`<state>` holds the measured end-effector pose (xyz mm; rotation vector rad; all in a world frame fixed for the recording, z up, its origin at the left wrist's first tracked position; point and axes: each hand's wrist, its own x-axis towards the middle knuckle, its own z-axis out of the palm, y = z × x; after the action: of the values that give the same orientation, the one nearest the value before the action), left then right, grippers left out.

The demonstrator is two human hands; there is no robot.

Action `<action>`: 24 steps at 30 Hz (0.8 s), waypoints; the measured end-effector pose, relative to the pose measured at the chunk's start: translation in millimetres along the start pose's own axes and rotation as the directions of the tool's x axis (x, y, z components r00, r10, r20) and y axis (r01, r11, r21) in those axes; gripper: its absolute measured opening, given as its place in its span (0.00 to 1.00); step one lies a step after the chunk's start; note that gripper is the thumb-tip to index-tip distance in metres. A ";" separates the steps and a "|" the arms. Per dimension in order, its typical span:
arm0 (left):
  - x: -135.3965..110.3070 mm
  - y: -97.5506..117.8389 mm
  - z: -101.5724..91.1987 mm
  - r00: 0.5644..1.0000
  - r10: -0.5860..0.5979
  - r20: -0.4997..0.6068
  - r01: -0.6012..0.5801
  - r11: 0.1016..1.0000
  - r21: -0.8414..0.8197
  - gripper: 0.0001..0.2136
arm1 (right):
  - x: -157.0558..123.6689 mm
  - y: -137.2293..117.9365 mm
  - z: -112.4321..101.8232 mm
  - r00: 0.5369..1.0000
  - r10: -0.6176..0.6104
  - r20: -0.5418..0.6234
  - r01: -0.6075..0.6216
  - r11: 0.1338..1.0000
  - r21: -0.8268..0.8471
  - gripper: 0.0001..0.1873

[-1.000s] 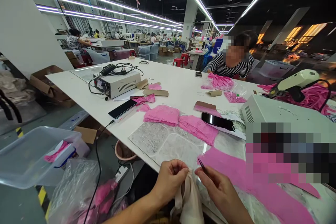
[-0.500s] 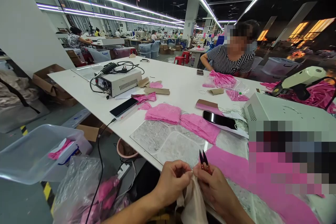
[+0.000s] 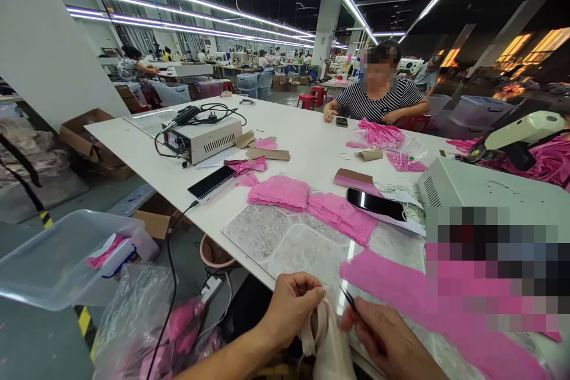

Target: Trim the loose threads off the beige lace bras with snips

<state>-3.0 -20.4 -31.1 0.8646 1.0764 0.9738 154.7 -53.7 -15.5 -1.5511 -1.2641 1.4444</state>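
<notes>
My left hand (image 3: 297, 307) pinches the upper edge of a cream fabric piece (image 3: 330, 338) that hangs down below the table edge. To its right, my right hand (image 3: 387, 329) is wrapped round a pair of thread snips (image 3: 350, 298), the dark blades pointing up and left, a little apart from the cloth. Much of the snips' handle is hidden in the palm. Beyond my hands lie two stacks of pink lace pieces, the left stack (image 3: 278, 193) and the right stack (image 3: 342, 217). A long pink fabric strip (image 3: 401, 285) runs beside my right hand.
A grey control box (image 3: 202, 139) with cables and a phone (image 3: 211, 183) stand at the left. Another phone (image 3: 374, 204) lies near a pale green machine (image 3: 494, 190) at the right. A person (image 3: 378, 95) in stripes sits across the table. A clear bin (image 3: 66, 267) stands lower left.
My right hand has moved right and down with the snips, away from the cream fabric. My left hand keeps its pinch. The person opposite has straightened and rests a hand near a phone.
</notes>
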 end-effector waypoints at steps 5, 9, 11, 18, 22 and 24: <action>-1.5 -0.5 2.9 0.998 0.058 0.011 -0.058 0.997 0.051 0.07 | -2.1 9.0 2.3 0.975 0.147 0.169 -0.159 0.985 0.059 0.30; -3.6 -1.4 3.2 0.997 0.079 0.014 -0.080 0.993 0.090 0.07 | 3.0 7.8 4.1 0.950 0.195 0.243 -0.229 0.966 0.121 0.31; -4.4 -1.4 2.8 0.996 0.090 0.009 -0.090 0.991 0.103 0.07 | 3.0 5.3 4.1 0.941 0.205 0.271 -0.248 0.959 0.136 0.30; -3.6 -3.7 2.5 0.991 0.134 -0.029 -0.129 0.983 0.132 0.06 | 0.4 -0.2 5.6 0.934 0.236 0.267 -0.292 0.936 0.195 0.28; -2.9 -6.0 2.4 0.988 0.156 -0.023 -0.151 0.978 0.142 0.06 | 1.2 -6.0 5.7 0.932 0.230 0.280 -0.288 0.939 0.188 0.28; -2.6 -6.2 2.4 0.987 0.159 -0.029 -0.153 0.978 0.140 0.05 | 1.5 -9.1 5.7 0.931 0.232 0.283 -0.290 0.939 0.183 0.28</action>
<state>0.2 -25.2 -35.4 1.0591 1.1332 1.0601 147.1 -50.2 -8.6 -1.4561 -1.0164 1.9420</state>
